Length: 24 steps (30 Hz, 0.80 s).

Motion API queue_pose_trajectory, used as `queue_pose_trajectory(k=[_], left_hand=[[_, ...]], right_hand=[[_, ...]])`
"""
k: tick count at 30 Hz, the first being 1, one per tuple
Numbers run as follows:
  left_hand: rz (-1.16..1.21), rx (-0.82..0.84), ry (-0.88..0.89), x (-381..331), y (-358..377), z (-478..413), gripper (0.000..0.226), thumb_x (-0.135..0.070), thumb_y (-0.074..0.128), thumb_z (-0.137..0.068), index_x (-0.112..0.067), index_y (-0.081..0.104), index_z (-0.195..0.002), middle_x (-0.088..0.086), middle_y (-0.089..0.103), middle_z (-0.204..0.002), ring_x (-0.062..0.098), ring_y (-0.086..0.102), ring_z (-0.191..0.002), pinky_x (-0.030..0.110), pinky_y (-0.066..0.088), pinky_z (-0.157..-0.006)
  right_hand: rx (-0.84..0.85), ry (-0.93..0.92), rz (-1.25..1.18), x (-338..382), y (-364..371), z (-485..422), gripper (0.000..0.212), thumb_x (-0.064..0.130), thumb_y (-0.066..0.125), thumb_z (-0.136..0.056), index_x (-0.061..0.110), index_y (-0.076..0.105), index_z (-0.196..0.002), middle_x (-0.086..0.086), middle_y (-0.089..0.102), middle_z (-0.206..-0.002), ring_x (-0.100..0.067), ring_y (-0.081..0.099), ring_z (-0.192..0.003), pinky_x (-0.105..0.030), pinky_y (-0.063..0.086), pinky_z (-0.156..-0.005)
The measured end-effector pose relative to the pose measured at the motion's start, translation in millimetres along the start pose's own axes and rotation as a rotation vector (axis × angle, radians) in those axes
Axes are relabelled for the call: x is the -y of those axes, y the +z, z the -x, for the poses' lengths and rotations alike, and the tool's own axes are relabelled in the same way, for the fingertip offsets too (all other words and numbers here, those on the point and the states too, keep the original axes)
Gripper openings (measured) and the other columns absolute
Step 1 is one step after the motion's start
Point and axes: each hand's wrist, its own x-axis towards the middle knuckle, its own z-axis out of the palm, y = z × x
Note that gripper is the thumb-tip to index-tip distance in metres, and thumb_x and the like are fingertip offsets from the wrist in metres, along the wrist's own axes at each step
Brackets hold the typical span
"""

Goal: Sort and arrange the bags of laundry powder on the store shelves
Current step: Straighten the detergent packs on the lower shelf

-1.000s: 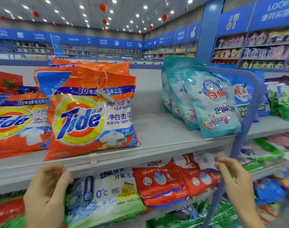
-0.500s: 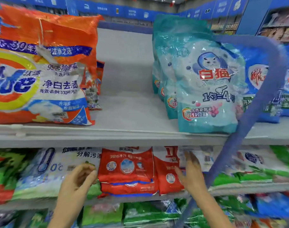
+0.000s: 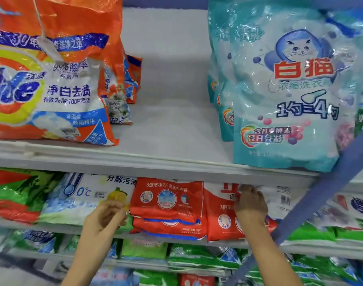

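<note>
Laundry powder bags [image 3: 283,96]: sorting partly done.
Top shelf [image 3: 172,120] stands tidy; on the second shelf [image 3: 325,247] the right hand [image 3: 251,203] pinches a slumped red bag [image 3: 219,215], left hand [image 3: 106,215] loosely curled, empty.

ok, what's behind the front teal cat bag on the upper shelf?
More teal bags stand behind the front teal cat bag; only their left edges show. Their fronts and full count are covered.
</note>
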Motion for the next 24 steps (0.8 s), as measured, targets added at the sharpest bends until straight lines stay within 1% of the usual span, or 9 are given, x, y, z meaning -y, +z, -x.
queue_pose_trajectory(k=[4,8,10,12,15,18,20,22,24], left_hand=[[-0.001,0.022,-0.01,0.3,-6.5,-2.1,0.009,0.004,0.059,-0.087,-0.005,0.062,-0.085,0.016,0.065,-0.07,0.01,0.06,-0.056,0.017,0.048,-0.055],[0.006,0.076,-0.023,2.7,-12.3,-8.4,0.01,0.004,0.058,-0.088,-0.005,0.062,-0.085,0.015,0.065,-0.069,0.009,0.06,-0.056,0.015,0.048,-0.055],[0.02,0.134,-0.052,5.8,-8.7,-10.8,0.01,0.004,0.058,-0.089,-0.004,0.063,-0.085,0.015,0.066,-0.068,0.01,0.061,-0.056,0.016,0.048,-0.054],[0.047,0.227,-0.108,9.7,0.4,-10.6,0.008,0.003,0.058,-0.089,-0.002,0.063,-0.086,0.012,0.067,-0.065,0.012,0.061,-0.057,0.015,0.049,-0.053],[0.125,0.385,-0.278,18.1,21.9,-7.0,0.008,-0.007,0.06,-0.089,-0.004,0.066,-0.093,0.009,0.072,-0.073,0.022,0.068,-0.071,0.022,0.055,-0.065],[0.283,0.554,-0.569,29.3,51.9,-0.7,0.038,-0.035,0.056,-0.082,-0.007,0.065,-0.107,0.011,0.074,-0.095,0.028,0.068,-0.095,0.032,0.054,-0.081],[0.438,0.659,-0.823,32.8,73.3,6.2,0.064,-0.054,0.048,-0.078,-0.001,0.061,-0.113,0.019,0.069,-0.109,0.032,0.064,-0.104,0.037,0.051,-0.087],[0.664,0.73,-1.057,35.1,90.9,13.7,0.088,-0.067,0.046,-0.073,0.007,0.063,-0.117,0.026,0.063,-0.119,0.039,0.059,-0.111,0.043,0.045,-0.096],[0.923,0.795,-1.162,32.1,105.2,17.7,0.094,-0.071,0.047,-0.07,0.009,0.063,-0.118,0.029,0.057,-0.127,0.043,0.053,-0.12,0.048,0.04,-0.102]], right_hand=[[-0.115,0.13,-0.132,-10.5,-4.4,-2.5,0.025,0.016,0.042,-0.098,0.01,0.06,-0.114,-0.015,0.067,-0.107,-0.033,0.063,-0.097,-0.031,0.043,-0.071],[-0.33,0.231,-0.643,-20.4,-28.5,0.4,0.02,0.009,0.052,-0.091,-0.004,0.058,-0.077,-0.03,0.062,-0.079,-0.038,0.062,-0.078,-0.035,0.038,-0.062],[-0.406,0.201,-0.887,-13.2,-44.6,14.7,0.019,0.006,0.054,-0.085,0.003,0.051,-0.068,-0.022,0.057,-0.064,-0.021,0.052,-0.068,-0.033,0.029,-0.057],[-0.426,0.166,-1.089,2.3,-59.3,30.5,0.013,0.003,0.056,-0.085,0.011,0.053,-0.076,-0.005,0.059,-0.071,-0.014,0.049,-0.073,-0.029,0.027,-0.061],[-0.186,0.27,-1.545,27.1,-67.3,47.5,0.024,-0.006,0.05,-0.089,0.015,0.057,-0.081,0.004,0.064,-0.077,-0.008,0.061,-0.067,-0.024,0.047,-0.066],[0.192,0.401,-2.027,42.4,-65.9,63.3,0.02,0.001,0.043,-0.094,0.01,0.06,-0.087,-0.005,0.07,-0.067,-0.014,0.067,-0.059,-0.025,0.056,-0.059],[0.349,0.429,-2.14,47.9,-64.3,76.2,0.018,0.013,0.048,-0.089,0.006,0.064,-0.091,-0.012,0.072,-0.077,-0.022,0.07,-0.069,-0.035,0.058,-0.067],[0.453,0.45,-2.153,50.2,-61.8,87.4,0.035,0.025,0.055,-0.077,0.003,0.064,-0.103,-0.017,0.071,-0.092,-0.028,0.067,-0.086,-0.044,0.052,-0.083],[0.499,0.487,-2.162,47.1,-59.6,94.7,0.047,0.031,0.057,-0.074,0.001,0.062,-0.11,-0.018,0.07,-0.101,-0.03,0.062,-0.096,-0.046,0.045,-0.09]])
